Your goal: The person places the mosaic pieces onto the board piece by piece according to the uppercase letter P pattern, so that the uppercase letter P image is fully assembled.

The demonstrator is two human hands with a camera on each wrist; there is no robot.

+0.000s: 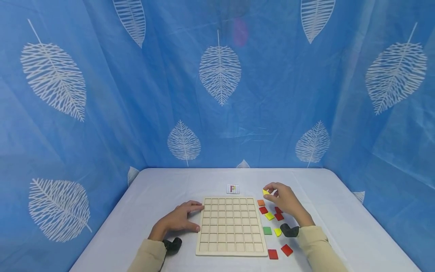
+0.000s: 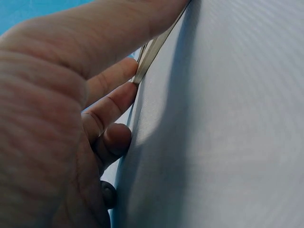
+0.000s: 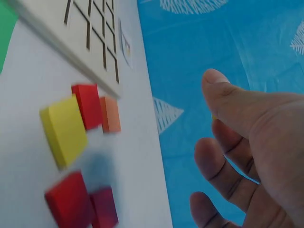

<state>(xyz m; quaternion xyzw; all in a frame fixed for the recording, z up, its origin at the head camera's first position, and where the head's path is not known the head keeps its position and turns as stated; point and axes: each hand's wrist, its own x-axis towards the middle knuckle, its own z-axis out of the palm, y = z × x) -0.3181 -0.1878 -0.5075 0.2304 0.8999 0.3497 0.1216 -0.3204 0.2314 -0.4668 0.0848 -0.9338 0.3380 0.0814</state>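
Note:
My right hand (image 1: 285, 198) pinches a yellow tile (image 1: 266, 192) between thumb and fingertips, raised above the table just past the board's far right corner. In the right wrist view the thumb hides nearly all of that tile. A pale wooden grid board (image 1: 232, 254) lies flat with bare square cells. At its left edge rests my left hand (image 1: 178, 219), thumb and fingers spread and touching the rim. The left wrist view has its fingertips (image 2: 127, 92) against the board's side. Under the right hand lie an orange tile (image 1: 261, 203), red tiles (image 1: 263, 210) and a yellow tile (image 1: 269, 216).
Nearer along the board's right side lie a green tile (image 1: 267, 231), a rounded yellow tile (image 1: 278, 232) and two red tiles (image 1: 273, 254). A small card with a coloured grid pattern (image 1: 233, 189) lies beyond the board. Blue leaf-print curtains (image 1: 220, 132) surround the white table (image 1: 163, 181).

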